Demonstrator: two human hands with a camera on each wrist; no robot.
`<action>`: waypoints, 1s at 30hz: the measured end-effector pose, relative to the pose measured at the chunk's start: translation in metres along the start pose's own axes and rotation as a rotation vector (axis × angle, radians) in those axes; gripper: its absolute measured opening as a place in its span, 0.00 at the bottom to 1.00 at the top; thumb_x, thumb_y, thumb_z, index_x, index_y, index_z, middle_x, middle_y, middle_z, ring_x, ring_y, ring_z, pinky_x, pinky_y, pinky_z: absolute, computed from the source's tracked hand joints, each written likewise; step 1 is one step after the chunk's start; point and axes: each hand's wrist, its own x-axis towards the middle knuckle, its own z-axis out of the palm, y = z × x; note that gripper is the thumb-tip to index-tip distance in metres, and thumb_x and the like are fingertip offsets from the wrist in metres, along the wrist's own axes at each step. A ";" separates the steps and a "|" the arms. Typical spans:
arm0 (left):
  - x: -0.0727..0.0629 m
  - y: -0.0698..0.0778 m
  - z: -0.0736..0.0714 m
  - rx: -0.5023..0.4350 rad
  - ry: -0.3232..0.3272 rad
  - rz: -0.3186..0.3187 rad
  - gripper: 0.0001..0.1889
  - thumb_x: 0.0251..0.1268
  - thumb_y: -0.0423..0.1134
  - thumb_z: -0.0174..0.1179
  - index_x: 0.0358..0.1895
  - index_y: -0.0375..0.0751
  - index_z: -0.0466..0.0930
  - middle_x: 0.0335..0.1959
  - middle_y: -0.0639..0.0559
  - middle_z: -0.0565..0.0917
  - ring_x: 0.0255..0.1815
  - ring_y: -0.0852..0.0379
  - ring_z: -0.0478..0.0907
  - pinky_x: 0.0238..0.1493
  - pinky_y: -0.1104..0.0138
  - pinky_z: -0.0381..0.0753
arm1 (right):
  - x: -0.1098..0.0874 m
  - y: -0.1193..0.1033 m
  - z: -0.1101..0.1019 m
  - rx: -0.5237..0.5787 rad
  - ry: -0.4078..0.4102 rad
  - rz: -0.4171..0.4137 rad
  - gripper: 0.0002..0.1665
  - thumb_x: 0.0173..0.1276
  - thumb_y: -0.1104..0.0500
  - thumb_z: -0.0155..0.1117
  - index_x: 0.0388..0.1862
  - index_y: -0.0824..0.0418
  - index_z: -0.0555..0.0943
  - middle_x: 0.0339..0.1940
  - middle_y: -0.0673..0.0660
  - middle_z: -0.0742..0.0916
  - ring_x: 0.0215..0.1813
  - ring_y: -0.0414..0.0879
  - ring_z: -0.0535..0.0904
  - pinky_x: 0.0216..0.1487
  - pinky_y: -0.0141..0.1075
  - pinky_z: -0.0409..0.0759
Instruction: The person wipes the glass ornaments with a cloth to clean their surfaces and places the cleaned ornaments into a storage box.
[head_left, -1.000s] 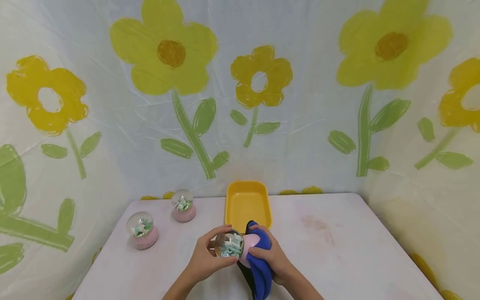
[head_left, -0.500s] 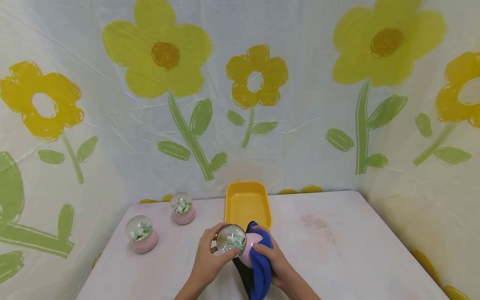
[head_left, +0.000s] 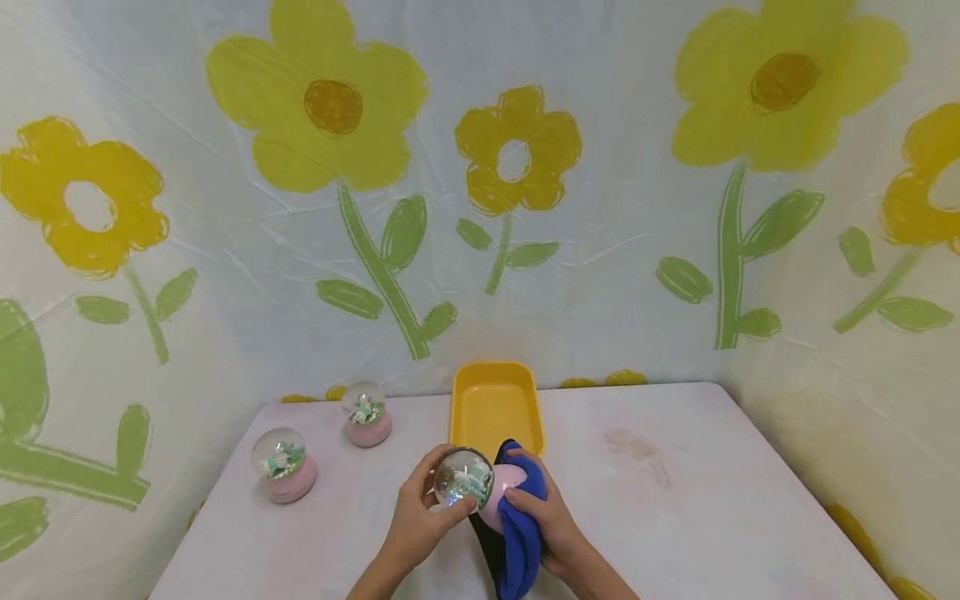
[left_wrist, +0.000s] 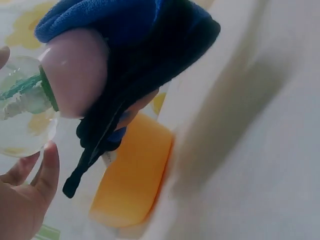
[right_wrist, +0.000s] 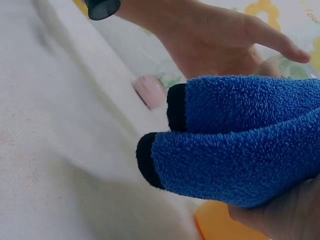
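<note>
A snow globe (head_left: 463, 478) with a pink base is held up on its side between both hands, its glass ball to the left. My left hand (head_left: 422, 510) grips the glass ball with thumb and fingers. Around the pink base my right hand (head_left: 551, 515) holds a blue cloth (head_left: 521, 546) with a black side, the thumb pressing at the base. In the left wrist view the cloth (left_wrist: 150, 50) drapes over the base and hangs down beside it. The right wrist view shows the cloth's folded blue layers (right_wrist: 240, 155) with black edging.
Two more snow globes stand upright on the white table (head_left: 675, 500): one at the left (head_left: 287, 467), another farther back (head_left: 367, 414). Behind the hands lies a yellow tray (head_left: 495, 408) near the table's back edge. A flowered curtain (head_left: 600, 250) encloses the back and sides.
The held snow globe has turned, its glass ball now tipped slightly up and showing more of its face. My left hand has shifted a little to the right with it.
</note>
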 end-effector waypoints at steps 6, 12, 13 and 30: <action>0.009 0.002 0.002 -0.290 -0.004 -0.025 0.34 0.51 0.32 0.72 0.64 0.44 0.69 0.64 0.41 0.68 0.59 0.42 0.71 0.52 0.60 0.79 | 0.003 -0.001 0.004 0.004 -0.004 -0.027 0.35 0.69 0.54 0.56 0.72 0.54 0.57 0.62 0.64 0.68 0.55 0.56 0.71 0.53 0.45 0.77; 0.015 0.004 0.001 -0.346 -0.029 -0.046 0.36 0.48 0.28 0.72 0.64 0.41 0.69 0.63 0.40 0.69 0.61 0.43 0.69 0.55 0.60 0.77 | 0.003 -0.004 0.003 -0.045 0.019 -0.020 0.35 0.69 0.53 0.57 0.71 0.53 0.58 0.63 0.65 0.67 0.56 0.56 0.70 0.53 0.45 0.76; 0.016 0.005 0.000 -0.350 -0.035 -0.033 0.36 0.47 0.28 0.72 0.64 0.41 0.69 0.63 0.39 0.69 0.61 0.43 0.69 0.56 0.59 0.77 | 0.003 -0.005 0.001 -0.074 0.028 -0.023 0.35 0.68 0.53 0.59 0.71 0.52 0.59 0.64 0.65 0.67 0.57 0.57 0.69 0.54 0.45 0.76; 0.082 0.020 0.004 -0.089 0.003 0.117 0.40 0.41 0.33 0.79 0.60 0.39 0.66 0.56 0.38 0.72 0.50 0.41 0.76 0.48 0.52 0.80 | -0.020 -0.053 -0.057 -0.359 0.196 -0.140 0.38 0.64 0.60 0.66 0.70 0.48 0.62 0.65 0.64 0.67 0.60 0.64 0.67 0.52 0.53 0.77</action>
